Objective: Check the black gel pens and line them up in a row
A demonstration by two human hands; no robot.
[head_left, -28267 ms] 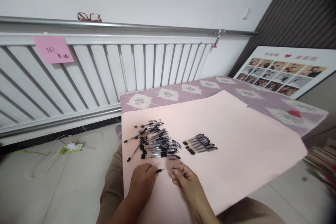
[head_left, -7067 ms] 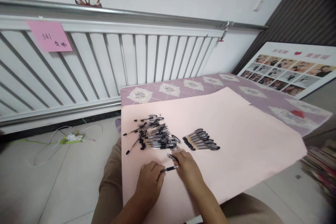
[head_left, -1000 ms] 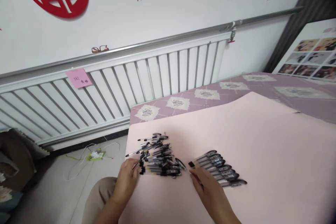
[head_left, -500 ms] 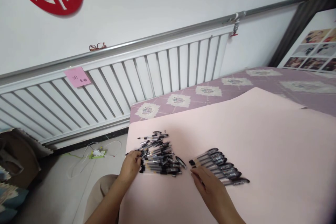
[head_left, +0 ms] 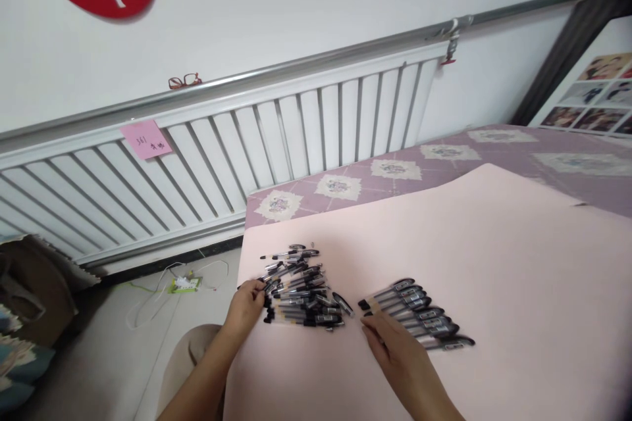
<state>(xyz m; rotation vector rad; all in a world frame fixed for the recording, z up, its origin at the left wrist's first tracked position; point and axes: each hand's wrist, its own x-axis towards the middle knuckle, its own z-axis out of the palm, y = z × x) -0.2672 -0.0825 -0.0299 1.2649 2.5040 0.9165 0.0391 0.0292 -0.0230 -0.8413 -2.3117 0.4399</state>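
A loose pile of black-and-clear gel pens (head_left: 301, 293) lies near the paper's left edge, with pen parts mixed in. My left hand (head_left: 245, 307) is at the pile's left side, its fingers closed in a pinch on a pen whose dark end pokes out beyond them. To the right, several capped pens (head_left: 412, 306) lie side by side in a slanted row, caps toward the right. My right hand (head_left: 397, 345) rests over the row's near left end, fingers closed on a pen there and partly hiding it. A single black pen cap (head_left: 342, 304) lies between pile and row.
Pink paper (head_left: 503, 263) covers most of the table, over a purple patterned tablecloth (head_left: 365, 177). A white radiator (head_left: 296, 138) stands behind, with glasses (head_left: 185, 81) on top and a pink note (head_left: 147, 139). A power strip (head_left: 186, 285) with cables lies on the floor.
The view has shifted slightly. Both hands stay almost where they were, and the pile and the row look the same.
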